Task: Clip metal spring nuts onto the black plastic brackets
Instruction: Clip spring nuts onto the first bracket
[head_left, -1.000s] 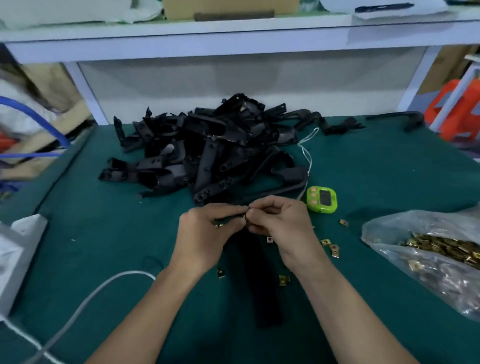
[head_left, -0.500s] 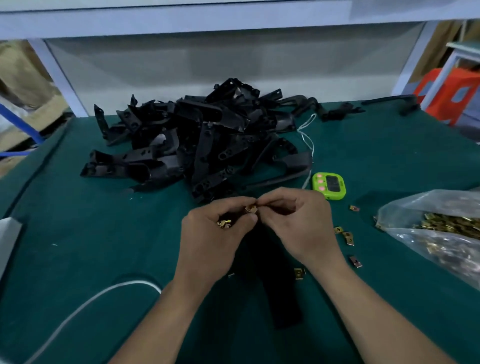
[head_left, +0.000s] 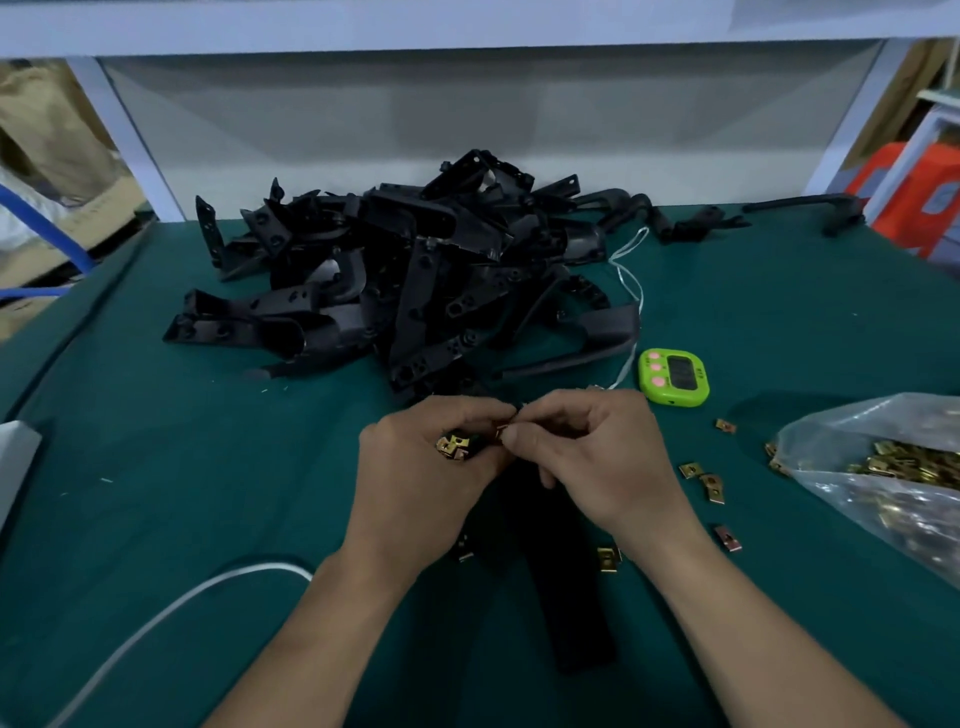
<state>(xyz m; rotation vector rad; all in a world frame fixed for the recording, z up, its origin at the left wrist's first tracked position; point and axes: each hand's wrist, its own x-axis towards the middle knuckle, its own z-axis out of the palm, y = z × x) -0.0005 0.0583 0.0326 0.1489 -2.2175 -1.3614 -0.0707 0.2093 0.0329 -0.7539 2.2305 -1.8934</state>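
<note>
A long black plastic bracket (head_left: 566, 582) lies between my forearms, its far end lifted between my hands. My left hand (head_left: 421, 483) grips that end and also holds a few brass spring nuts (head_left: 454, 447) in its curled fingers. My right hand (head_left: 592, 457) pinches one spring nut (head_left: 501, 430) at the bracket's tip, right against my left thumb. Loose spring nuts (head_left: 698, 475) lie on the green mat to the right of my hands. A big pile of black brackets (head_left: 405, 280) sits just beyond my hands.
A clear plastic bag of spring nuts (head_left: 883, 467) lies at the right edge. A green timer (head_left: 674, 375) sits right of the pile. A white cable (head_left: 171, 608) curves across the near left. A white shelf frame (head_left: 467, 31) closes the back.
The camera has tilted down and moved closer. My hands stay together at the bracket's tip, and the nuts in my left hand show more plainly now.
</note>
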